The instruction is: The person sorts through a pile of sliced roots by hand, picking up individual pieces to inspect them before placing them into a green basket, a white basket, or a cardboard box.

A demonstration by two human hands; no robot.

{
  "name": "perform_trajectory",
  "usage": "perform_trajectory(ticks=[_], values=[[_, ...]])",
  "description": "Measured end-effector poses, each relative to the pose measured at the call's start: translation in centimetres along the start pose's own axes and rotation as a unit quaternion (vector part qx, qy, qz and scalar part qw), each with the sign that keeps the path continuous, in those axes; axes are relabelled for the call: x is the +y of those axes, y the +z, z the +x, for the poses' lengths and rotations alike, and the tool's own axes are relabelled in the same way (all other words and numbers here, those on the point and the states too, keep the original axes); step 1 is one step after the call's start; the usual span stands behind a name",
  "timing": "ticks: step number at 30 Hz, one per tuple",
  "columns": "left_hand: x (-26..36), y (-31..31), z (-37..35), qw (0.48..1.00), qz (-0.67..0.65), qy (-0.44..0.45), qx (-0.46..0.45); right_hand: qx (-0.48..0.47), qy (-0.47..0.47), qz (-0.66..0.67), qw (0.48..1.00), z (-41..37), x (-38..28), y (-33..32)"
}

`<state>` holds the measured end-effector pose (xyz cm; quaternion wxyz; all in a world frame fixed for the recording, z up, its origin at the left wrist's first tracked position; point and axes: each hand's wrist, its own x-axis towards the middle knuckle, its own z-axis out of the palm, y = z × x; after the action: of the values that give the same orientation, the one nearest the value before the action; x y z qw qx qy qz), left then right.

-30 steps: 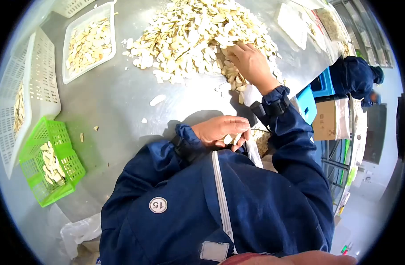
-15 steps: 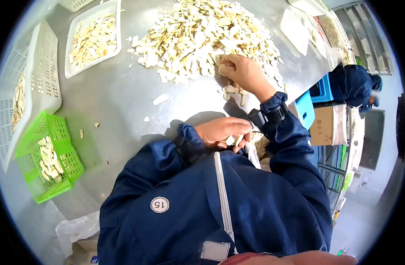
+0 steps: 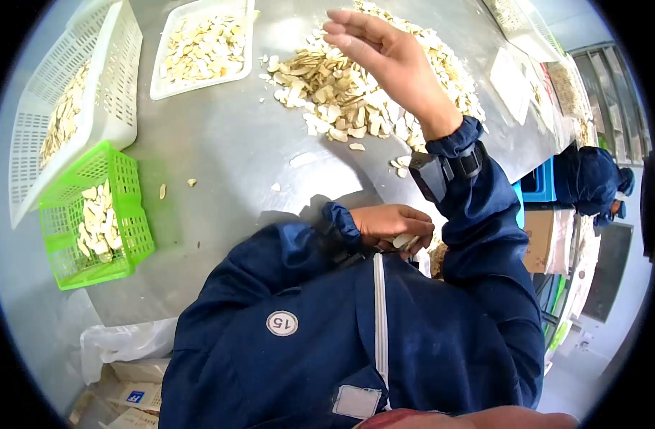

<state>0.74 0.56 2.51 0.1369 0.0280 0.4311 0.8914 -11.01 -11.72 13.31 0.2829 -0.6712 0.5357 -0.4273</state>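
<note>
A large pile of pale, dried-looking slices [image 3: 342, 89] lies on the metal table. Over it, my right hand [image 3: 392, 57] is open, fingers stretched out toward the left, with nothing visible in it. Close to my chest, my left hand [image 3: 395, 227] is curled around a few pale slices [image 3: 403, 241], which show beneath its fingers. A few loose slices [image 3: 400, 166] lie on the table between the pile and my left hand.
A white tray [image 3: 250, 50] of slices is at the back left. Further left stand a white perforated basket [image 3: 120, 79] and a green basket [image 3: 138, 207], both holding slices. At right are blue bins [image 3: 539, 182], a cardboard box [image 3: 538, 239] and another person [image 3: 588, 182] in dark blue.
My right hand has lifted from the pile's near edge, moved farther over it and opened. My left hand has stayed by my chest, its fingers turned further down over the slices. The view has shifted.
</note>
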Motion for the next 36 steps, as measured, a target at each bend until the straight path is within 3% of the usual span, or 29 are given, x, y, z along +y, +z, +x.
perform_trajectory(ticks=[2,4,6,9,12,14,16,19,20,23,26,29,32,36], values=[[0.4,0.0,-0.2,1.0,0.009,0.009,0.0,-0.057,0.045,-0.131,0.989,-2.1,-0.3,-1.5],[-0.6,-0.5,0.3,1.0,-0.018,0.019,-0.004,-0.144,0.23,-0.207,0.94,-4.3,-1.2,-3.0],[-0.2,-0.6,0.1,1.0,-0.023,0.01,-0.013,-0.168,0.235,-0.19,0.938,-7.8,1.2,-5.0],[-0.1,-0.5,0.0,0.999,-0.05,-0.002,-0.001,-0.07,0.259,-0.267,0.925,-12.6,4.9,-7.5],[-0.5,-0.7,0.4,0.999,-0.051,0.015,-0.006,0.035,0.213,-0.29,0.932,-16.3,5.5,-8.8],[-0.2,-0.7,0.2,0.999,-0.046,0.018,-0.003,0.054,0.19,-0.275,0.941,-18.5,4.6,-8.4],[-0.6,-0.6,0.5,0.997,-0.077,0.015,0.005,0.094,0.15,-0.35,0.92,-21.0,5.5,-8.1],[-0.2,-0.3,0.3,0.996,-0.088,0.002,0.023,0.139,0.271,-0.321,0.897,-23.0,6.3,-9.0],[-0.1,-0.5,0.3,0.995,-0.094,0.002,0.019,0.145,0.258,-0.315,0.902,-23.1,6.4,-9.2],[-0.4,-1.0,0.2,0.995,-0.097,-0.003,0.025,0.157,0.199,-0.294,0.922,-21.7,5.9,-7.7],[-0.5,-0.7,0.4,0.99,-0.134,0.026,0.037,0.143,0.084,-0.398,0.902,-20.0,7.1,-5.4],[-0.2,-0.8,0.2,0.989,-0.14,0.033,0.032,0.059,0.096,-0.35,0.93,-19.7,6.5,-4.8],[0.5,-0.3,0.1,0.993,-0.107,0.013,0.044,0.049,-0.044,-0.343,0.937,-22.5,5.3,-5.2],[0.6,-0.5,0.0,0.996,-0.087,-0.022,0.031,0.083,0.063,-0.377,0.92,-26.3,5.3,-7.1]])
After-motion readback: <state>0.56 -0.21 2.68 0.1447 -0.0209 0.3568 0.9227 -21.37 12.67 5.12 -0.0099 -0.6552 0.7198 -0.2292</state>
